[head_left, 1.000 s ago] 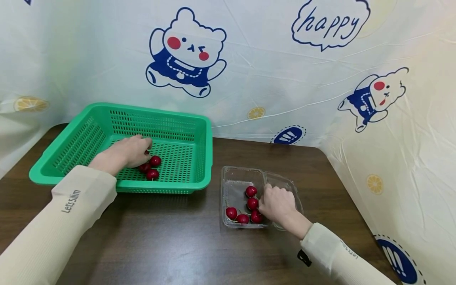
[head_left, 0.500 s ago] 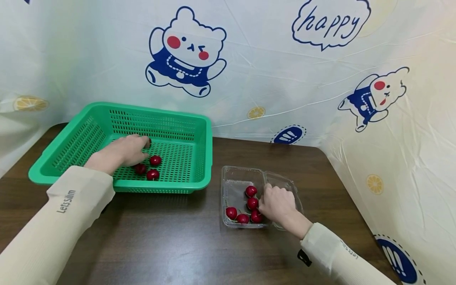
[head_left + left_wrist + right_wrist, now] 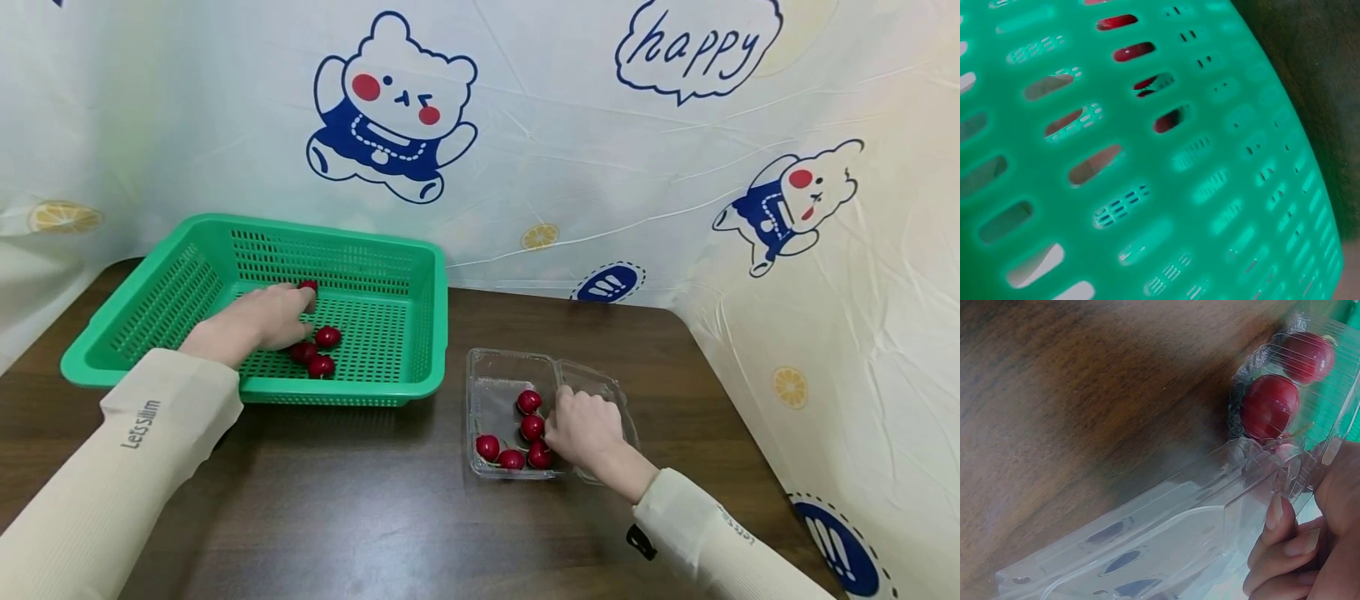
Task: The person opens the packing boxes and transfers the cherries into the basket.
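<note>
My left hand (image 3: 258, 318) reaches into a green plastic basket (image 3: 390, 389), its thumb and forefinger apart with a gap between them. One cherry (image 3: 307, 285) shows just beyond the fingertips. Three more cherries (image 3: 321, 367) lie beside the thumb. In the left wrist view the slotted basket wall (image 3: 1166, 169) covers most of the hand and the red fruit. My right hand (image 3: 585, 429) grips the hinge side of a clear plastic clamshell box (image 3: 480, 367), with curled fingers (image 3: 1288, 547). Several cherries (image 3: 532, 428) lie inside the box, along its front and right sides.
The box's lid (image 3: 600, 383) lies folded open to the right, under the right hand. Basket and box stand apart on a dark wooden table (image 3: 360, 508). Behind them hangs a printed sheet (image 3: 540, 167), which also runs along the right side.
My left hand has shifted slightly left. A cherry formerly between its thumb and fingers now shows beyond the fingertips, and a near cherry rolled a little. The right hand and box stay put.
</note>
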Motion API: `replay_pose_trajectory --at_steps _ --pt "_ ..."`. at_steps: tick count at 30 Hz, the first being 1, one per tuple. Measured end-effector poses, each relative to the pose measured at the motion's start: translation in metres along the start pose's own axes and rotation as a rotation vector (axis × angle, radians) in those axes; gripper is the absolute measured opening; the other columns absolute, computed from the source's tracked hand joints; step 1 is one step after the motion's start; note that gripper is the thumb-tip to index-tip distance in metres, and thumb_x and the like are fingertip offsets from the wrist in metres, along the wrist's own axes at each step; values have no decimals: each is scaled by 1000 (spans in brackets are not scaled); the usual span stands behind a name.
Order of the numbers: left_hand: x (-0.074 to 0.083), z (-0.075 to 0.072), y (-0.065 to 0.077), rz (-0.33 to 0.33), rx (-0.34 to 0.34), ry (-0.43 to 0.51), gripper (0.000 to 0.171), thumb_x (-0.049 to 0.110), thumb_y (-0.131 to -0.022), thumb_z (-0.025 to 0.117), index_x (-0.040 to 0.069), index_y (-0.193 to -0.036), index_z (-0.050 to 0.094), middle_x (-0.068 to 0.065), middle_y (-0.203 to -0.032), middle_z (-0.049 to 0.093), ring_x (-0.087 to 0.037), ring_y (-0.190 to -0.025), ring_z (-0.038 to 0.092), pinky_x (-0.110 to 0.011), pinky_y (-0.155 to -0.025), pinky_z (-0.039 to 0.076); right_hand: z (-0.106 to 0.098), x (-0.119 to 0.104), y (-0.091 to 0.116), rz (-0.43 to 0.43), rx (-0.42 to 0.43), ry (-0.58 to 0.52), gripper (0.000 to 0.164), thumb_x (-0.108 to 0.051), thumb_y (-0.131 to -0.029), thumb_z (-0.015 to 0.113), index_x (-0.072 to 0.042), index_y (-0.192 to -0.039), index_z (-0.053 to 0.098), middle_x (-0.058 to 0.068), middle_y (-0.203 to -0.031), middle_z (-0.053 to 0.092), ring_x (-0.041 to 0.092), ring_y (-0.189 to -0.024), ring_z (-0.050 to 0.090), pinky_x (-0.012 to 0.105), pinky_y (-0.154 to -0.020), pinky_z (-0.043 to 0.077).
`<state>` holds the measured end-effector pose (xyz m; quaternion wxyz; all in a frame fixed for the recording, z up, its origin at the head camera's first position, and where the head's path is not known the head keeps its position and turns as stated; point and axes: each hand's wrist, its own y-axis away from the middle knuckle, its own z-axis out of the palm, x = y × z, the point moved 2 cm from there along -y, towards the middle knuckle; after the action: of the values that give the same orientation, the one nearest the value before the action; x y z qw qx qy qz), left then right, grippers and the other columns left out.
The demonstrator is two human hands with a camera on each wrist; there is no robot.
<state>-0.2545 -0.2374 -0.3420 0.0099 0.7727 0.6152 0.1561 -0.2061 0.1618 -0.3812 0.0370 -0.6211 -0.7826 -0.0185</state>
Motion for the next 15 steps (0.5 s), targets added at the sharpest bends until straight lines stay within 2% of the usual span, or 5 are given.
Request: replay_pose_trajectory --at_steps 8,15 --pt "2 -5 1 20 21 1 40 17 -93 57 -9 -123 52 -37 -121 52 -47 -99 56 -59 -80 49 0 0 0 -1 -3 -1 20 -22 -81 54 -5 -71 54 17 -62 64 33 -51 59 44 -42 47" --pt "5 -13 3 30 72 39 38 18 -93 57 -8 -122 52 -33 -118 56 -40 -95 57 -56 -78 49 0 -1 0 -5 4 0 20 -22 -81 54 -5 -71 53 16 -60 63 33 -50 58 43 -41 47"
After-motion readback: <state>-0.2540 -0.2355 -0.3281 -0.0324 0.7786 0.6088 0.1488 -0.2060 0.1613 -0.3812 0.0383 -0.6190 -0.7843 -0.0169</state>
